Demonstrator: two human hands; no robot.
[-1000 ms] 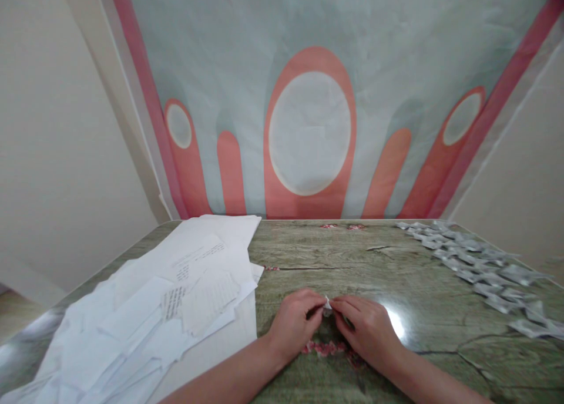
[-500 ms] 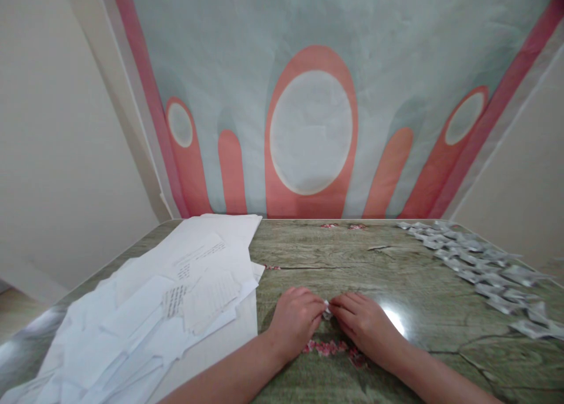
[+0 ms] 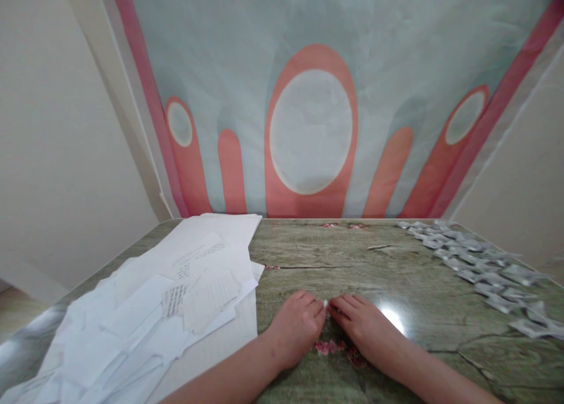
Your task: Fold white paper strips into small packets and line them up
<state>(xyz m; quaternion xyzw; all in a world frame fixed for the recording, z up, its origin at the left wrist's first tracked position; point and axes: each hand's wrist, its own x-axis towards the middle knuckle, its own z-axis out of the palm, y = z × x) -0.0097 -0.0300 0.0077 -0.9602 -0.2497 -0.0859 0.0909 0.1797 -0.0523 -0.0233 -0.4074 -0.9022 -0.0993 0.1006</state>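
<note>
Both hands meet over the middle of the wood-patterned table. A small white piece, seemingly paper point(image 3: 326, 303), shows between their fingertips. My left hand point(image 3: 299, 323) has its fingers closed on one side of this piece. From the other side, my right hand point(image 3: 359, 322) pinches it with bent fingers. Most of the piece is hidden by the fingers. To the left of my hands lies a loose heap of white paper sheets and scraps point(image 3: 132, 316), some with printed text.
Several twisted whitish paper pieces point(image 3: 480, 263) lie in rows along the table's right side. The wood-patterned table point(image 3: 317, 245) reaches back to a wall covering point(image 3: 379, 51) with red and grey-green shapes. Pink flower prints mark the tabletop.
My left hand has turned slightly and its fingers sit a little lower and closer to my right hand. Less of the white piece shows between the fingertips.
</note>
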